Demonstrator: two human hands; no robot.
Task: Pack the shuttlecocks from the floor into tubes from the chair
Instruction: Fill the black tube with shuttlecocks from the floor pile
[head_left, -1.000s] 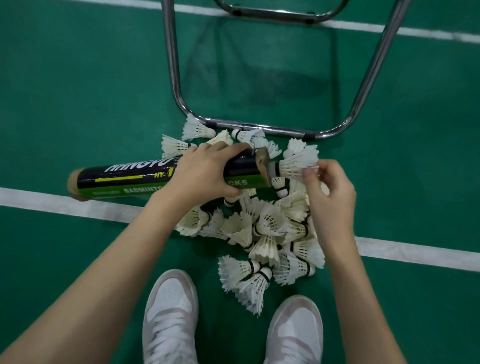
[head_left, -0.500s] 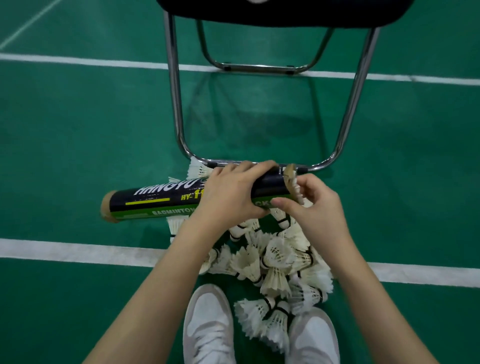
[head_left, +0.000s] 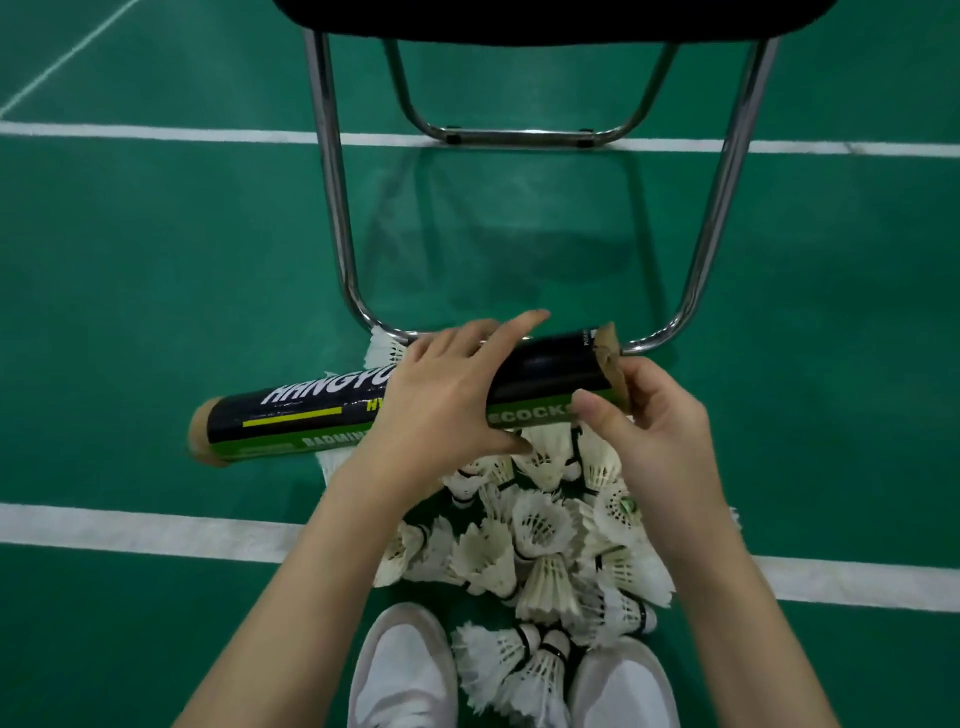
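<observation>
While the person stands over the green court floor (head_left: 156, 270), a chair (head_left: 332, 171) with chromed tube legs and a dark seat occupies the upper half of the view, its front floor bar just beyond the hands. White court lines (head_left: 130, 530) cross the floor, one behind the chair and one under the pile.

The pile of white feather shuttlecocks (head_left: 540, 530) lies on the floor between the chair's front bar and the two white shoes (head_left: 405, 675), spread across the nearer line. Two shuttlecocks lie between the shoe toes.

The shuttlecock tube (head_left: 291, 410), black and green with white lettering, is held level above the pile, its cardboard-coloured ends pointing left and right.

The left hand (head_left: 447, 400) grips the tube near its middle, thumb beneath and fingers over the top, with the index finger raised off the surface. The right hand (head_left: 654, 431) sits at the tube's right-hand end, fingers curled against the rim and thumb extended along the tube's lower edge. Whether a shuttlecock sits under those fingers cannot be determined.
</observation>
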